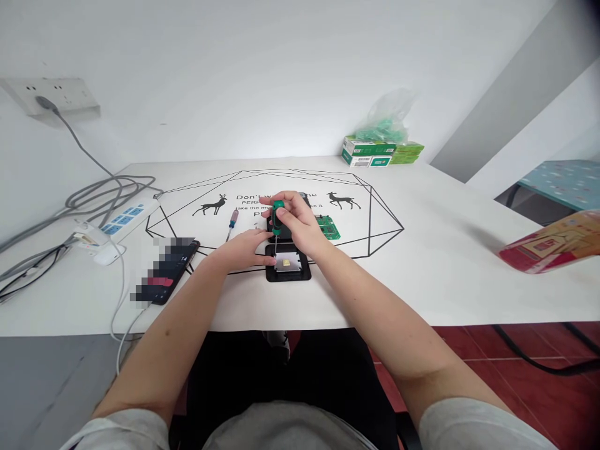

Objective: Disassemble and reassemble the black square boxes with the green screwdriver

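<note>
A green-and-black screwdriver (277, 215) stands nearly upright in my right hand (300, 222), its fingers closed around the handle. The shaft points down at the upper left corner of a silver plate (294, 267) with a small pale yellow pad (286, 263) at its middle. That plate sits in a square black case (307, 272) on the table. From the left, my left hand (241, 250) steadies the case, with the thumb at the plate's left corner and the fingers at the upper left edge. The screwdriver's tip is too small to make out. Behind my right hand a green circuit board (330, 228) shows partly.
A second screwdriver (233, 220) lies left of my hands. Farther left are a phone (171, 272), a power strip (129, 219) and looped cables (94, 194). Green-and-white boxes (369, 151) with a plastic bag (387, 122) stand by the wall. A red package (539, 247) is at right.
</note>
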A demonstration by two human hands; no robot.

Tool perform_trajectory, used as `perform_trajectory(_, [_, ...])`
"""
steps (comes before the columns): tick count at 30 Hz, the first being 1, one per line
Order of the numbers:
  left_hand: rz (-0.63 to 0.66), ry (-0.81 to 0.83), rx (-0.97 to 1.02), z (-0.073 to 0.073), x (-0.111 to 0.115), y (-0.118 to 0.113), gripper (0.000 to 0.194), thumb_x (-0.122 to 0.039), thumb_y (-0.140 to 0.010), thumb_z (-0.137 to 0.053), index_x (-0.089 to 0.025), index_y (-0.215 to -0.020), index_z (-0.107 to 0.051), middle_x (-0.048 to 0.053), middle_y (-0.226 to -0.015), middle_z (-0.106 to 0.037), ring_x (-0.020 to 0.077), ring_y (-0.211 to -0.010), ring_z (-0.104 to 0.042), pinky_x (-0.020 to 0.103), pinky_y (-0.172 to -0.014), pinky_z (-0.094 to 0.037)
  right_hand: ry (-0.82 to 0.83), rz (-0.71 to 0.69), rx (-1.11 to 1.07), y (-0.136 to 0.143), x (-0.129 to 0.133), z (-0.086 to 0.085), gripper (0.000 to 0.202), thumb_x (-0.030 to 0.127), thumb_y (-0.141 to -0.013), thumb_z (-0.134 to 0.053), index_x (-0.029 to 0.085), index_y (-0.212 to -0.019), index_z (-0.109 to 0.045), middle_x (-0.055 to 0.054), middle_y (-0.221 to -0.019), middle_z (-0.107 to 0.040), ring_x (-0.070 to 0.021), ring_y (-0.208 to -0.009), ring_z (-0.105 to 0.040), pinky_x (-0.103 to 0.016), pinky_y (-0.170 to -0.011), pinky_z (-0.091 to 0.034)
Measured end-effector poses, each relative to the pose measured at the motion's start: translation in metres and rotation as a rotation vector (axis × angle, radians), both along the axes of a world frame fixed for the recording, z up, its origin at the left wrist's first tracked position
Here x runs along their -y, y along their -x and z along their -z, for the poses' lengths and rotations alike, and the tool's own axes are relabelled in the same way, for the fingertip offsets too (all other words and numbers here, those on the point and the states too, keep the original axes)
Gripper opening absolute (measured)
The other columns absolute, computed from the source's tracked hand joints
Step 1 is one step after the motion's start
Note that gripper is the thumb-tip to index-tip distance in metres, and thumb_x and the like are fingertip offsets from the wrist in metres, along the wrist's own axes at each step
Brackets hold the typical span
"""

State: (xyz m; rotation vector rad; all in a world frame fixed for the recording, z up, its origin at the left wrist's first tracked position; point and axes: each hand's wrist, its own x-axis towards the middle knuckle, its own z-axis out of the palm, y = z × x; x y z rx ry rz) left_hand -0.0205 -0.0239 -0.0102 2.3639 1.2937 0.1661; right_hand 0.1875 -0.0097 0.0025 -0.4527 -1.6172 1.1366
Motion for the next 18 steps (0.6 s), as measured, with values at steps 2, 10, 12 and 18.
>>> perform_trajectory(2, [0.001, 0.000, 0.001, 0.0000, 0.0003, 0.0003, 0.076, -0.072, -0.093, -0.064, -0.024, -0.151, -0.057, 0.014, -0.154, -0.062, 0.0412, -0.144, -0.054, 0.051, -0.114, -0.048, -0.081, 0.068, 0.020, -0.0021, -0.0005, -0.0013, 0.021, 0.041, -0.105, -0.054, 0.029, -0.120, -0.061, -0.008, -0.140, -0.068, -0.0216, -0.116, -0.069, -0.046, -0.103, -0.059])
perform_trajectory(10, [0.010, 0.009, 0.015, 0.0000, 0.0004, 0.0004, 0.081, -0.070, -0.093, -0.065, -0.024, -0.158, -0.052, 0.013, -0.161, -0.057, 0.0373, -0.149, -0.049, 0.049, -0.119, -0.044, -0.336, 0.347, 0.056, -0.0035, -0.0054, -0.0014, 0.030, 0.025, -0.103, -0.046, 0.028, -0.099, -0.076, -0.006, -0.102, -0.058, -0.0225, -0.104, -0.061, -0.047, -0.101, -0.055])
perform_trajectory(12, [0.010, 0.003, 0.014, -0.0001, 0.0005, 0.0004, 0.081, -0.071, -0.093, -0.065, -0.024, -0.158, -0.052, 0.013, -0.161, -0.057, 0.0374, -0.149, -0.049, 0.050, -0.119, -0.044, -0.351, 0.366, 0.040, -0.0031, -0.0041, -0.0015, 0.031, 0.027, -0.105, -0.047, 0.028, -0.097, -0.076, -0.006, -0.101, -0.060, -0.0227, -0.101, -0.061, -0.047, -0.098, -0.055])
perform_trajectory(18, [0.006, -0.007, -0.005, 0.0024, -0.0013, 0.0011, 0.079, -0.071, -0.093, -0.065, -0.024, -0.155, -0.056, 0.014, -0.158, -0.059, 0.0396, -0.147, -0.052, 0.050, -0.117, -0.047, -0.317, 0.332, 0.001, -0.0034, 0.0010, -0.0032, 0.026, 0.034, -0.104, -0.050, 0.028, -0.101, -0.075, -0.006, -0.106, -0.070, -0.0248, -0.105, -0.066, -0.049, -0.098, -0.055])
